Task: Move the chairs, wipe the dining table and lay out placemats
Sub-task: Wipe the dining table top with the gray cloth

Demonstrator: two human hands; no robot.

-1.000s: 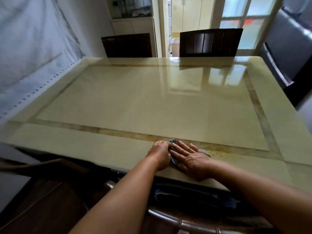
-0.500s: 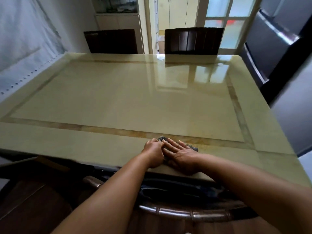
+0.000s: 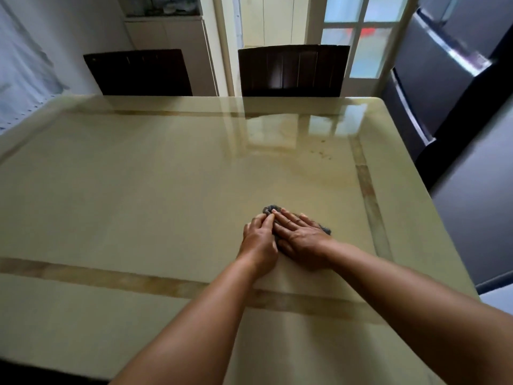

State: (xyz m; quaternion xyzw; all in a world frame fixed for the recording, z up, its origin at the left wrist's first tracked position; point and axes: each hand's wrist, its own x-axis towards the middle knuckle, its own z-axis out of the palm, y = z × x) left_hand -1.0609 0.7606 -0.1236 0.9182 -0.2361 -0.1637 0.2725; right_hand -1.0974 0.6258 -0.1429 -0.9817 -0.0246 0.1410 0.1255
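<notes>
A glossy cream dining table [image 3: 138, 190] with a brown inlaid border fills the view. A small grey cloth [image 3: 324, 228] lies on it right of centre, mostly covered by both hands. My right hand [image 3: 298, 237] presses flat on the cloth with straight, spread fingers. My left hand [image 3: 259, 238] rests beside it, fingers reaching onto the cloth's left edge. Two dark wooden chairs stand at the far side, one on the left [image 3: 138, 72] and one on the right [image 3: 293, 70].
A dark refrigerator [image 3: 444, 87] stands close to the table's right edge. A pale curtain [image 3: 25, 65] hangs at the left. A white cabinet [image 3: 166, 37] and an open doorway lie beyond the chairs. Small specks dot the table's far right corner [image 3: 322, 151].
Both hands have slid the cloth forward from the near edge, past the brown border, toward the table's middle. The view has moved closer over the table.
</notes>
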